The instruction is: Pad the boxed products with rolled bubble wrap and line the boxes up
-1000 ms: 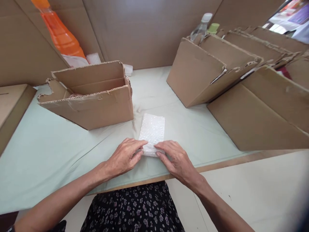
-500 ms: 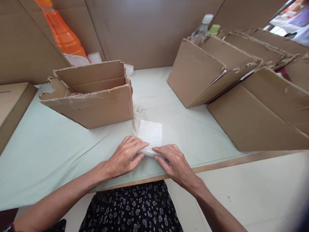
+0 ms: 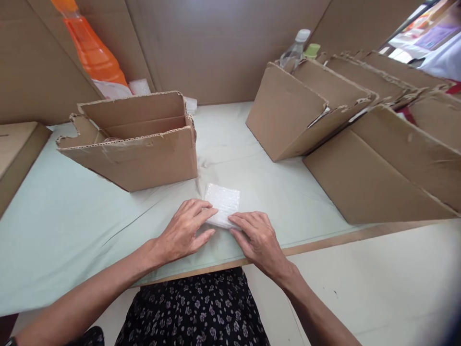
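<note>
A small white bubble-wrap bundle (image 3: 223,204) lies on the pale green table cover (image 3: 72,226) near the front edge. My left hand (image 3: 185,229) presses its fingertips on the bundle's near left corner. My right hand (image 3: 256,238) grips the near right edge with fingers curled onto it. Both hands pinch the rolled near end; whatever is inside the wrap is hidden.
An open cardboard box (image 3: 133,139) stands behind my left hand. Several cardboard boxes (image 3: 360,144) lean in a row at the right, with two bottles (image 3: 298,45) behind them. An orange bottle (image 3: 90,45) stands at the back left. Cardboard walls surround the table.
The bubble wrap has become shorter, its flat far end rolled up toward the back as both hands pushed forward a little.
</note>
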`<state>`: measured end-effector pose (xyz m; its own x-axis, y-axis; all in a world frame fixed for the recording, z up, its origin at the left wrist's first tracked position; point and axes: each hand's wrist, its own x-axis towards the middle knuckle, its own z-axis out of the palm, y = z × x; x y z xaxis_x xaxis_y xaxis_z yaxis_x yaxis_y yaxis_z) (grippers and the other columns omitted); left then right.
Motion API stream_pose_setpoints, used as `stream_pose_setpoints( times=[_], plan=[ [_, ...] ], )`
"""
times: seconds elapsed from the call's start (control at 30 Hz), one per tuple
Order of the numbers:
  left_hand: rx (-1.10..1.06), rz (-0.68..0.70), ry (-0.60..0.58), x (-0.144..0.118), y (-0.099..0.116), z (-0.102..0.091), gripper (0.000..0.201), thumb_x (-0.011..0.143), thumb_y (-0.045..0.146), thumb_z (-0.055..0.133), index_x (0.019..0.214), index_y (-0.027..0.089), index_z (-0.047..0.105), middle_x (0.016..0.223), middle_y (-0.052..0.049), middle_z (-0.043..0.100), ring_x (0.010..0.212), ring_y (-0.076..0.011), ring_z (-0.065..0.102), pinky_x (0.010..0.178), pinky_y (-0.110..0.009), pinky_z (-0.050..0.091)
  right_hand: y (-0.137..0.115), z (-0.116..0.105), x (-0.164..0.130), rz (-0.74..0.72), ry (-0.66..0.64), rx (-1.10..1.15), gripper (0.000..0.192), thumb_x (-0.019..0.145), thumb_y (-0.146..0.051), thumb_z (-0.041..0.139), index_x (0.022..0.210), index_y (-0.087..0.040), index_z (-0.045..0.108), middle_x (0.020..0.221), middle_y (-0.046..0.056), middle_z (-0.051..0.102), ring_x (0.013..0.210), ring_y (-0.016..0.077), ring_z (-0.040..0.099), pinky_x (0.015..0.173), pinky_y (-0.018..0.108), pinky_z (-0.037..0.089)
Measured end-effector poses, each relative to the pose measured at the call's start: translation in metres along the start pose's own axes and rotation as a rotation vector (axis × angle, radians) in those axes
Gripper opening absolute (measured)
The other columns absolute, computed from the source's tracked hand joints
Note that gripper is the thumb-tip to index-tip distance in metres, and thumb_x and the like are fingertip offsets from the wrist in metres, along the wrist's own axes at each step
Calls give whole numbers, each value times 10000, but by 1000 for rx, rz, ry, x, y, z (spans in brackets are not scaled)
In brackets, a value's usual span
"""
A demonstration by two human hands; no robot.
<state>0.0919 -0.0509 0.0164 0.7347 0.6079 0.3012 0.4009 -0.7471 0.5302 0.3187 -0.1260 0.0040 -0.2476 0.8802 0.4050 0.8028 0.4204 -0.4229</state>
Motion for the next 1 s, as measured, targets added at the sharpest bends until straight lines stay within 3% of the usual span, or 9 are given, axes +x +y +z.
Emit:
stream_pose_setpoints(
  times=[0.13, 0.27, 0.33, 0.67, 0.77, 0.87, 1.0],
  plan=[
    [-111, -9, -46, -6, 2, -5, 352, 942, 139, 547, 1291, 182, 561, 1122, -99, 713, 1047, -242, 633, 957, -439, 490, -5, -5, 1, 32, -34, 154, 207, 963, -178, 574, 1149, -221, 653, 1044, 51, 762, 934, 199, 690, 845, 380, 497],
    [-128, -101, -1, 7, -7, 0, 327, 954, 177, 538, 1277, 185, 581, 1028, -76, 733, 965, -234, 649, 891, -420, 508, -5, -4, -1, 36, 47, 26, 259, 947, -238, 593, 1200, -223, 647, 1229, 115, 697, 1109, 266, 647, 900, 436, 496],
    [-88, -124, 26, 15, -11, 3, 296, 963, 185, 519, 1246, 172, 605, 1054, -91, 727, 985, -249, 640, 893, -434, 510, -2, 0, -1, 16, 27, -42, 265, 938, -239, 609, 1200, -218, 643, 1270, 123, 678, 1149, 283, 625, 913, 449, 486],
    [55, -69, 86, 2, -11, 2, 338, 927, 188, 570, 1262, 178, 610, 1299, -157, 622, 1201, -309, 574, 1000, -512, 485, 13, 16, 18, 76, 26, 45, 214, 981, -227, 540, 1144, -223, 679, 1065, 64, 753, 980, 228, 675, 876, 420, 472],
    [-22, -77, 80, 4, -12, 1, 318, 926, 142, 542, 1229, 186, 629, 1182, -125, 681, 1118, -274, 605, 964, -481, 497, 13, 13, 20, 77, 2, 106, 197, 975, -246, 549, 1105, -225, 695, 1035, 59, 759, 961, 226, 678, 872, 419, 479],
    [-103, -94, 60, 9, -14, 0, 264, 935, 159, 543, 1175, 188, 649, 1073, -94, 711, 1020, -246, 625, 919, -443, 511, 15, 9, 20, 105, -20, 147, 177, 963, -282, 567, 1062, -230, 703, 1124, 83, 743, 1047, 247, 670, 901, 435, 494],
    [-83, -166, 2, 13, -18, 2, 290, 928, 177, 529, 1187, 162, 660, 1226, -136, 652, 1127, -275, 591, 966, -469, 511, 18, 8, 21, 119, -76, 94, 177, 934, -305, 590, 1054, -215, 684, 1329, 126, 659, 1249, 306, 588, 978, 496, 479]
  ],
)
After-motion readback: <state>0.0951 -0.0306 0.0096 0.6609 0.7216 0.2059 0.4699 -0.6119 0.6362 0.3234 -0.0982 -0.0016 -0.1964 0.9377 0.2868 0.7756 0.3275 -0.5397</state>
